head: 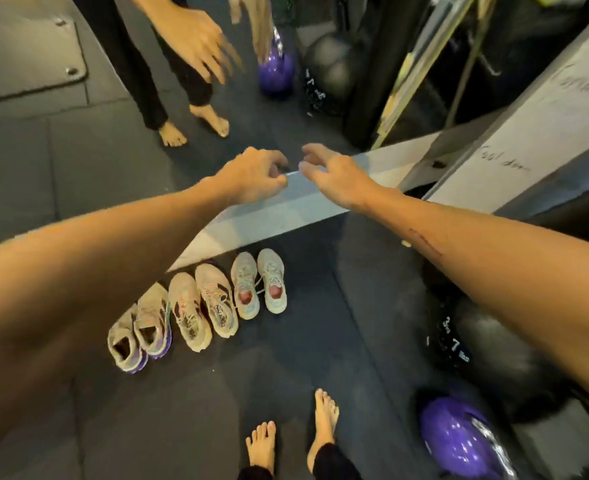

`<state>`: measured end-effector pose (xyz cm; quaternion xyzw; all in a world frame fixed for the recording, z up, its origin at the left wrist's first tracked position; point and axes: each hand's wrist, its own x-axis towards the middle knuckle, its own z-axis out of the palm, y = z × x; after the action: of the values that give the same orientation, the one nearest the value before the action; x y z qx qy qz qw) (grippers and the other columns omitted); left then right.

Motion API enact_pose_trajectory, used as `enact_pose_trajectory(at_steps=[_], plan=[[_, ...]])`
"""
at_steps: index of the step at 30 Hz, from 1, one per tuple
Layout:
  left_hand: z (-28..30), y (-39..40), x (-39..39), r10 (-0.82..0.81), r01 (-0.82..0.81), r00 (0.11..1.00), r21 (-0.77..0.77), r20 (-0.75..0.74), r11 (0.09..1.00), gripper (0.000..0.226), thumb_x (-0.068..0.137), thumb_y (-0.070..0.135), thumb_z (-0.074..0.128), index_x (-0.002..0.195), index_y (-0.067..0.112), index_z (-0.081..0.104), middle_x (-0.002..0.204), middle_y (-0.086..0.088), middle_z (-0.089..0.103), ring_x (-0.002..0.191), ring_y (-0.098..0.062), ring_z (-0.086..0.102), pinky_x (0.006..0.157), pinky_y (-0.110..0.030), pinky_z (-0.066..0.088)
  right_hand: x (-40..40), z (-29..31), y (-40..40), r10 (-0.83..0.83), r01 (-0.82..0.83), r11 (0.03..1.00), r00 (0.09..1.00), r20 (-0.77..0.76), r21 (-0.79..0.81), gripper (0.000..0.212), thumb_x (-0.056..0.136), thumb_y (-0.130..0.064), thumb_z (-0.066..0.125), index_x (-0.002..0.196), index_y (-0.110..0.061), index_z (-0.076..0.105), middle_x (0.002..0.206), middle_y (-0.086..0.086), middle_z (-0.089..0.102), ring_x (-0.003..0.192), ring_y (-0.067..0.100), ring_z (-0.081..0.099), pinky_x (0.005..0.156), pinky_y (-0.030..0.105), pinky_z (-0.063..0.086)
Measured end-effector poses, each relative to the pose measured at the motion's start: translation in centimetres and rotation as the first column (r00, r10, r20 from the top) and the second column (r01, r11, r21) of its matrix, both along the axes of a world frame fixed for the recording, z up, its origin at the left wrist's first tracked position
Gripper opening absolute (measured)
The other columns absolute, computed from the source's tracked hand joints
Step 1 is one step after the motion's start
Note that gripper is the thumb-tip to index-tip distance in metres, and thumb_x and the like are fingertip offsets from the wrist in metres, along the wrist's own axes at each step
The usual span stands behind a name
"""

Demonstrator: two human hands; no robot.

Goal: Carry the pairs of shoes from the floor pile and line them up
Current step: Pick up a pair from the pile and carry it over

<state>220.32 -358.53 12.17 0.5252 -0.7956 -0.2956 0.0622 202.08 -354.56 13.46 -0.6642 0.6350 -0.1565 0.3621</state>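
1. Reaching forward side by side, the left hand [251, 174] and the right hand [334, 178] hovered in the air above the base of a mirror [286, 206]; both held nothing.
2. The left hand's fingers were loosely curled downward, gripping nothing; the right hand's fingers were spread and relaxed, thumb apart, also free of any object.
3. Below the left forearm, three pairs of shoes stood in a row on the dark floor mat [303, 358], toes toward the mirror: the purple-soled pair [140, 334] farthest left, the beige pair [201, 310] in the middle, the white pair [260, 285] nearest the point beneath the hands.
4. Each pair sat just beside its neighbour.
5. Under the right forearm lay a purple ball [459, 441]; the person's bare feet [324, 420] stood below both hands.
6. No container was visible.
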Motion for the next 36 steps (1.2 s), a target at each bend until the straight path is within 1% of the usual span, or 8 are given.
enact_pose_trajectory(at_steps=[8, 16, 19, 21, 26, 30, 33, 36], plan=[[25.6, 2.5, -9.2, -0.205, 0.158, 0.961, -0.241, -0.185, 0.958, 0.034, 0.089, 0.028, 0.056, 0.121, 0.015, 0.062, 0.091, 0.004, 0.068, 0.090, -0.019, 0.061, 0.089, -0.032, 0.047, -8.8, 24.4, 7.1, -0.235, 0.209, 0.944, 0.969, -0.074, -0.257, 0.050, 0.102, -0.038, 0.043, 0.147, -0.016, 0.038, 0.140, 0.007, 0.054, 0.129, 0.024, 0.049, 0.104, 0.032, 0.035], [36.3, 15.8, -21.2, -0.515, 0.408, 0.806, -0.356, -0.292, 0.841, 0.033, 0.094, 0.016, 0.056, 0.124, 0.002, 0.060, 0.087, -0.011, 0.066, 0.068, -0.011, 0.058, 0.072, -0.017, 0.039, -21.0, 35.6, 27.5, -0.523, 0.485, 0.816, 0.851, -0.045, -0.316, 0.057, 0.101, -0.041, 0.045, 0.151, -0.018, 0.030, 0.151, 0.007, 0.042, 0.137, 0.023, 0.042, 0.108, 0.030, 0.034], [38.4, 22.6, -26.4, -0.648, 0.543, 0.708, -0.370, -0.281, 0.754, 0.034, 0.095, 0.017, 0.058, 0.127, 0.007, 0.057, 0.090, -0.004, 0.062, 0.073, -0.010, 0.058, 0.076, -0.021, 0.044, -24.7, 38.0, 38.2, -0.658, 0.609, 0.701, 0.753, -0.006, -0.372, 0.058, 0.101, -0.042, 0.044, 0.152, -0.018, 0.028, 0.153, 0.004, 0.039, 0.139, 0.019, 0.038, 0.112, 0.032, 0.032], [39.9, 27.8, -29.8, -0.714, 0.601, 0.636, -0.392, -0.293, 0.696, 0.033, 0.094, 0.017, 0.059, 0.126, 0.009, 0.059, 0.097, -0.005, 0.065, 0.084, -0.017, 0.061, 0.082, -0.024, 0.045, -26.3, 39.5, 46.3, -0.742, 0.679, 0.621, 0.670, -0.016, -0.391, 0.057, 0.101, -0.045, 0.042, 0.151, -0.021, 0.029, 0.152, 0.001, 0.041, 0.136, 0.018, 0.042, 0.103, 0.028, 0.035], [43.7, 42.7, -38.1, -0.855, 0.738, 0.413, -0.436, -0.314, 0.516, 0.035, 0.091, 0.012, 0.060, 0.126, 0.007, 0.060, 0.095, -0.009, 0.067, 0.080, -0.020, 0.063, 0.082, -0.028, 0.049, -27.8, 42.0, 66.1, -0.908, 0.822, 0.388, 0.419, -0.020, -0.417, 0.057, 0.102, -0.041, 0.043, 0.152, -0.020, 0.027, 0.152, -0.002, 0.040, 0.139, 0.016, 0.037, 0.097, 0.018, 0.029], [46.6, 57.6, -42.6, -0.972, 0.814, 0.187, -0.531, -0.142, 0.234, 0.042, 0.090, 0.029, 0.061, 0.131, 0.019, 0.054, 0.109, -0.001, 0.068, 0.092, -0.022, 0.064, 0.089, -0.038, 0.052, -25.7, 43.8, 81.8, -0.986, 0.879, 0.155, 0.166, -0.016, -0.450, 0.057, 0.101, -0.043, 0.044, 0.152, -0.021, 0.028, 0.151, -0.001, 0.042, 0.137, 0.016, 0.040, 0.097, 0.015, 0.026], [48.6, 69.8, -44.3, -0.986, 0.822, 0.028, -0.558, -0.161, 0.114, 0.044, 0.089, 0.031, 0.061, 0.131, 0.019, 0.053, 0.108, 0.002, 0.069, 0.089, -0.018, 0.064, 0.087, -0.035, 0.051, -22.5, 45.5, 93.4, -1.000, 0.884, 0.013, 0.018, 0.007, -0.468, 0.056, 0.102, -0.037, 0.046, 0.151, -0.016, 0.030, 0.149, 0.005, 0.044, 0.133, 0.019, 0.045, 0.107, 0.024, 0.031], [50.3, 82.0, -44.8, -0.977, 0.807, -0.143, -0.589, -0.156, -0.024, 0.044, 0.089, 0.029, 0.062, 0.131, 0.020, 0.054, 0.107, 0.001, 0.069, 0.087, -0.017, 0.064, 0.085, -0.033, 0.051, -18.4, 47.7, 104.3, -0.993, 0.862, -0.106, -0.120, 0.003, -0.496, 0.055, 0.102, -0.035, 0.045, 0.150, -0.014, 0.030, 0.149, 0.007, 0.044, 0.133, 0.018, 0.044, 0.095, 0.014, 0.031]])
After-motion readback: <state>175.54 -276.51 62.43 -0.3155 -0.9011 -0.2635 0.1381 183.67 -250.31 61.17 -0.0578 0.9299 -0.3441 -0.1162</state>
